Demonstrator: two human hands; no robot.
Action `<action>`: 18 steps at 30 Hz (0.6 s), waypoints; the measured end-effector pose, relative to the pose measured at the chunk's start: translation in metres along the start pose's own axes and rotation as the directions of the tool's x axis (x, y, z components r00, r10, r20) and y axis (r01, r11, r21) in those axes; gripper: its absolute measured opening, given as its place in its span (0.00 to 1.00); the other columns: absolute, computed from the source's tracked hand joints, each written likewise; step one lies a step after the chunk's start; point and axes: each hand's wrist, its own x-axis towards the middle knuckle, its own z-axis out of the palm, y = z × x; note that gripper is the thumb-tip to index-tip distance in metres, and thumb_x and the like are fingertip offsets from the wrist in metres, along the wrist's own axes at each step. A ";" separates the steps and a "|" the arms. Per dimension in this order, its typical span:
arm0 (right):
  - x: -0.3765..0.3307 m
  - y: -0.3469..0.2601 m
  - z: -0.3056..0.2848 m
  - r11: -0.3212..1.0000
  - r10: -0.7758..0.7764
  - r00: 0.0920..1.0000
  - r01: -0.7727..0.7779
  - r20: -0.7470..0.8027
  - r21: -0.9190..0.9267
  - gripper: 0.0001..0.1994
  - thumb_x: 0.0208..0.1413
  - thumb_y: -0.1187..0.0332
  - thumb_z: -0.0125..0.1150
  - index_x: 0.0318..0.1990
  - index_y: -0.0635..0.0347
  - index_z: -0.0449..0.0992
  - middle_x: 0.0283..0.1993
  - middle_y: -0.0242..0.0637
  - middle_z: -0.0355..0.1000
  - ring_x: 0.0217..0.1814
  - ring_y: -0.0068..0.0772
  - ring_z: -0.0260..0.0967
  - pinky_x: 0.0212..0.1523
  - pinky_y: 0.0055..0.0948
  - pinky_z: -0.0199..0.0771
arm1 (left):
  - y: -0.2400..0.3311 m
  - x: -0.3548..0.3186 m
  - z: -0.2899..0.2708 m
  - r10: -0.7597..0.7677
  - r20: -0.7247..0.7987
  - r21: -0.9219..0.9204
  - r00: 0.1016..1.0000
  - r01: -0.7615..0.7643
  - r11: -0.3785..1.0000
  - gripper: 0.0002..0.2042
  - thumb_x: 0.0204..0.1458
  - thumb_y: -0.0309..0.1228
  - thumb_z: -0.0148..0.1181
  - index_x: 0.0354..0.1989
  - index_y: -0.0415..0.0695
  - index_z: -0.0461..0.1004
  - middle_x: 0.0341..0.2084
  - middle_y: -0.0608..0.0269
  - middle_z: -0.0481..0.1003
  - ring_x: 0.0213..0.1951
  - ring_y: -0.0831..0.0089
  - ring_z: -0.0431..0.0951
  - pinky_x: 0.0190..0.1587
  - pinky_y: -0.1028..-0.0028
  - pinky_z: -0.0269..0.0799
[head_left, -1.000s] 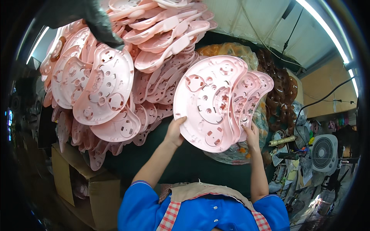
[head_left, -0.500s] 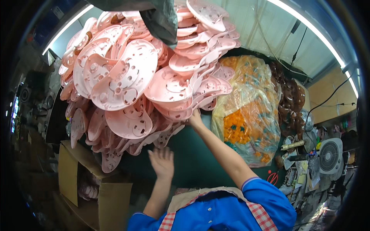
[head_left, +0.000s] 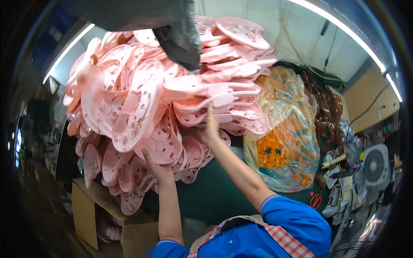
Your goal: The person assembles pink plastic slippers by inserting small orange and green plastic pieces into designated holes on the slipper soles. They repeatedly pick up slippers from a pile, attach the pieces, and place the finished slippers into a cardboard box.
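Note:
A large heap of pink molded plastic shells (head_left: pixel 137 107), rounded and punched with holes, rises in front of me. Against the right part of the heap, my right hand (head_left: pixel 210 129) grips a nested stack of these shells (head_left: pixel 221 101); one finger stands up over the rim and the others are partly hidden. Lower and further left, my left hand (head_left: pixel 158 168) holds the bottom edge of a hanging pink shell (head_left: pixel 161 148). Its thumb shows against the pink plastic, while its other fingers are mostly hidden.
Right of the heap lies a clear plastic bag (head_left: pixel 282 133) of orange and green parts, with brown molded parts (head_left: pixel 325 112) beyond. A white fan (head_left: pixel 376 165) and red-handled scissors (head_left: pixel 315 200) are at the right. An open cardboard box (head_left: pixel 84 215) stands lower left. Dark sheeting (head_left: pixel 178 43) hangs overhead.
My left hand has moved from open air up and left onto the heap's lower edge. My right hand's finger now shows over the stack, which has tilted. The whole view has shifted slightly.

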 end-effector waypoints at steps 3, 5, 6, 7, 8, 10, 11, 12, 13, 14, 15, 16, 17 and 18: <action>0.007 0.027 0.059 0.983 -0.179 0.936 0.182 -0.302 -0.020 0.63 0.47 0.31 0.75 0.76 0.73 0.51 0.77 0.62 0.50 0.77 0.46 0.55 0.77 0.35 0.53 | -0.016 0.035 -0.016 -0.043 0.091 0.066 0.995 0.038 0.997 0.36 0.67 0.49 0.61 0.77 0.43 0.57 0.72 0.55 0.63 0.71 0.60 0.64 0.74 0.59 0.59; 0.050 0.033 0.028 0.921 -0.386 0.876 0.347 -0.290 -0.177 0.58 0.46 0.29 0.74 0.74 0.62 0.58 0.72 0.57 0.60 0.67 0.45 0.68 0.63 0.47 0.74 | -0.025 0.023 0.002 -0.151 0.129 0.062 0.980 0.144 0.988 0.30 0.67 0.41 0.59 0.74 0.42 0.61 0.68 0.55 0.68 0.67 0.61 0.70 0.71 0.61 0.64; 0.046 0.036 0.018 0.978 -0.205 0.974 0.201 -0.099 -0.049 0.59 0.45 0.28 0.74 0.75 0.61 0.57 0.73 0.58 0.58 0.67 0.50 0.68 0.62 0.54 0.75 | -0.017 0.018 -0.004 -0.122 0.104 0.107 0.987 0.110 0.988 0.28 0.67 0.38 0.59 0.73 0.42 0.62 0.67 0.54 0.69 0.65 0.61 0.71 0.70 0.60 0.66; 0.043 0.036 0.008 1.000 -0.010 0.996 0.009 0.094 0.014 0.61 0.44 0.28 0.74 0.76 0.60 0.56 0.74 0.60 0.56 0.67 0.55 0.67 0.62 0.60 0.75 | -0.012 0.013 -0.006 -0.092 0.083 0.152 0.992 0.079 0.985 0.27 0.66 0.36 0.58 0.71 0.42 0.63 0.66 0.54 0.69 0.64 0.61 0.73 0.69 0.60 0.67; 0.036 0.039 -0.004 0.997 0.062 0.984 -0.069 0.170 0.033 0.61 0.43 0.27 0.74 0.75 0.60 0.56 0.72 0.60 0.58 0.66 0.57 0.68 0.61 0.62 0.76 | -0.013 0.003 -0.007 -0.038 0.035 0.119 0.999 0.034 0.992 0.22 0.61 0.25 0.55 0.65 0.38 0.68 0.64 0.52 0.70 0.62 0.60 0.75 0.67 0.59 0.71; 0.021 0.032 -0.007 0.981 0.161 0.934 -0.187 0.320 0.052 0.58 0.45 0.28 0.73 0.74 0.60 0.58 0.69 0.57 0.63 0.66 0.57 0.69 0.64 0.62 0.75 | -0.020 0.015 -0.034 -0.036 0.073 0.111 0.997 0.028 0.993 0.27 0.56 0.19 0.54 0.67 0.39 0.62 0.63 0.51 0.69 0.61 0.58 0.75 0.66 0.58 0.73; 0.029 0.028 -0.017 0.984 0.154 0.916 -0.177 0.370 0.030 0.56 0.47 0.28 0.72 0.74 0.59 0.59 0.70 0.55 0.62 0.66 0.56 0.69 0.65 0.61 0.74 | -0.027 0.018 -0.038 -0.047 0.107 0.102 0.993 0.036 0.994 0.30 0.54 0.17 0.54 0.69 0.40 0.60 0.63 0.50 0.68 0.61 0.57 0.75 0.65 0.57 0.74; 0.038 0.023 -0.029 0.987 0.145 0.898 -0.163 0.416 0.009 0.54 0.48 0.28 0.71 0.73 0.59 0.61 0.71 0.54 0.62 0.67 0.56 0.69 0.66 0.60 0.73 | -0.027 0.013 -0.028 -0.111 0.134 0.092 0.985 0.099 0.991 0.31 0.51 0.14 0.52 0.67 0.39 0.60 0.63 0.50 0.68 0.62 0.57 0.73 0.67 0.57 0.72; 0.040 0.020 -0.037 0.987 0.147 0.874 -0.158 0.464 -0.015 0.52 0.50 0.29 0.70 0.72 0.58 0.62 0.72 0.52 0.61 0.67 0.55 0.69 0.67 0.59 0.72 | -0.025 0.008 -0.016 -0.116 0.096 0.106 0.989 0.105 0.989 0.30 0.51 0.14 0.52 0.66 0.38 0.60 0.63 0.50 0.68 0.62 0.57 0.72 0.67 0.57 0.71; 0.040 0.014 -0.050 0.984 0.173 0.858 -0.177 0.483 -0.039 0.48 0.56 0.30 0.64 0.72 0.59 0.64 0.74 0.48 0.58 0.69 0.53 0.67 0.72 0.56 0.67 | -0.025 0.002 -0.001 -0.121 0.061 0.120 0.991 0.113 0.986 0.29 0.51 0.14 0.52 0.65 0.37 0.61 0.63 0.50 0.68 0.63 0.57 0.72 0.67 0.57 0.71; 0.028 0.012 -0.057 0.982 0.187 0.857 -0.176 0.481 -0.068 0.47 0.58 0.31 0.63 0.73 0.59 0.64 0.75 0.48 0.58 0.70 0.52 0.67 0.72 0.55 0.67 | -0.022 -0.002 0.002 -0.112 0.008 0.140 0.994 0.110 0.984 0.28 0.51 0.14 0.52 0.64 0.37 0.61 0.63 0.50 0.68 0.63 0.57 0.71 0.68 0.57 0.70; 0.008 0.012 -0.060 0.978 0.207 0.850 -0.182 0.484 -0.099 0.46 0.60 0.31 0.61 0.73 0.59 0.64 0.75 0.48 0.58 0.70 0.51 0.66 0.72 0.54 0.67 | -0.023 0.009 -0.012 -0.058 -0.007 0.147 0.998 0.058 0.987 0.25 0.53 0.14 0.53 0.62 0.36 0.63 0.62 0.50 0.68 0.62 0.57 0.72 0.66 0.58 0.71; -0.011 0.009 -0.064 0.974 0.225 0.844 -0.186 0.487 -0.128 0.45 0.61 0.32 0.60 0.74 0.59 0.64 0.75 0.47 0.58 0.71 0.50 0.65 0.72 0.53 0.67 | -0.020 0.021 -0.025 -0.025 -0.029 0.163 0.999 0.029 0.986 0.22 0.55 0.16 0.55 0.61 0.36 0.64 0.60 0.50 0.70 0.60 0.58 0.73 0.65 0.58 0.71; -0.019 0.001 -0.088 0.957 0.280 0.798 -0.187 0.533 -0.222 0.43 0.66 0.36 0.57 0.77 0.57 0.58 0.78 0.48 0.55 0.74 0.47 0.62 0.71 0.49 0.66 | -0.020 0.022 -0.026 -0.056 -0.016 0.119 0.998 0.057 0.991 0.21 0.57 0.18 0.56 0.60 0.36 0.65 0.59 0.51 0.70 0.59 0.59 0.74 0.64 0.59 0.71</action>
